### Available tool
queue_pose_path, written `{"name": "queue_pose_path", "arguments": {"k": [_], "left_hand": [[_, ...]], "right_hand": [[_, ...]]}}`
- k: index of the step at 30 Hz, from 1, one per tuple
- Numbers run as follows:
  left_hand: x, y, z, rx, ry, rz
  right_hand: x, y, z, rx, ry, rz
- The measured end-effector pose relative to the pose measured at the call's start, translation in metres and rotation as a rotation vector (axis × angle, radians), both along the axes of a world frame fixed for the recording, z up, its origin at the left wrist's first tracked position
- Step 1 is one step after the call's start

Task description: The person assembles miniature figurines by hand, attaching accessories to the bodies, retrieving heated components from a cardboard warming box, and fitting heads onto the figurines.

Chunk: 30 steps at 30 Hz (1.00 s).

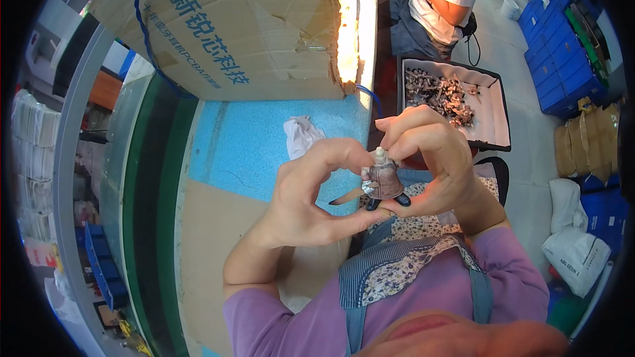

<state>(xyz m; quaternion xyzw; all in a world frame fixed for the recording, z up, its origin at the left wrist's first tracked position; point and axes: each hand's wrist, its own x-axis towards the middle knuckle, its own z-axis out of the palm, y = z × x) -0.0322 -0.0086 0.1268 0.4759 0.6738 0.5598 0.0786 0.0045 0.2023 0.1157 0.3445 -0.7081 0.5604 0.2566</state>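
Observation:
Between both hands, above my lap, I hold a small painted figurine upright. It has a pale head, a brownish-pink coat and black boots, and a thin brown blade-like piece sticks out at its left. My left hand pinches it from the left, index finger near the head and thumb by the boots. From the right, my right hand grips it the same way, fingers at the head and thumb below. The fingertips hide parts of its edges.
A large cardboard box stands on the blue worktop, near a crumpled white cloth. Right of the table, a black-rimmed tray holds many small figurines. Another person sits beyond it. Blue crates line the right.

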Motion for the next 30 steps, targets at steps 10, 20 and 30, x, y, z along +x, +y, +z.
{"name": "queue_pose_path", "arguments": {"k": [10, 20, 30], "left_hand": [[0.006, 0.007, -0.006, 0.126, -0.095, -0.007], [0.000, 0.008, -0.002, 0.281, -0.158, -0.058], [0.005, 0.006, -0.005, 0.347, -0.370, 0.184]], "right_hand": [[-0.003, 0.001, -0.003, -0.009, 0.088, 0.030], [-0.009, 0.007, -0.012, -0.158, 0.099, 0.076], [-0.004, 0.011, -0.011, -0.069, 0.209, -0.052]]}}
